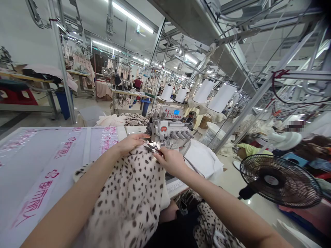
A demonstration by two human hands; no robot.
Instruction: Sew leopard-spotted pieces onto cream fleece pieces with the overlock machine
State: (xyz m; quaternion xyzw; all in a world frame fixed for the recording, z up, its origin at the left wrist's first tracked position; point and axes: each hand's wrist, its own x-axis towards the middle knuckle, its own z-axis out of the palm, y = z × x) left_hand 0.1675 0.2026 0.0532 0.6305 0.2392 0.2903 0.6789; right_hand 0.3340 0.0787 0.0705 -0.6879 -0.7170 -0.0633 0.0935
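Note:
A cream fabric with dark spots [131, 196] drapes from the sewing machine [168, 129] over the table edge into my lap. My left hand [130, 143] lies on the far end of the fabric next to the machine's needle area, fingers curled on the cloth. My right hand [170, 160] is closed on small dark thread snips [153, 148], their tips pointing at the fabric's edge by the needle.
The white table [38, 162] carries clear plastic with pink print. White thread cones [221, 98] hang behind the machine. A black floor fan [280, 181] stands at right. White cloth pieces [204, 158] lie right of the machine. Other workers sit far behind and at right.

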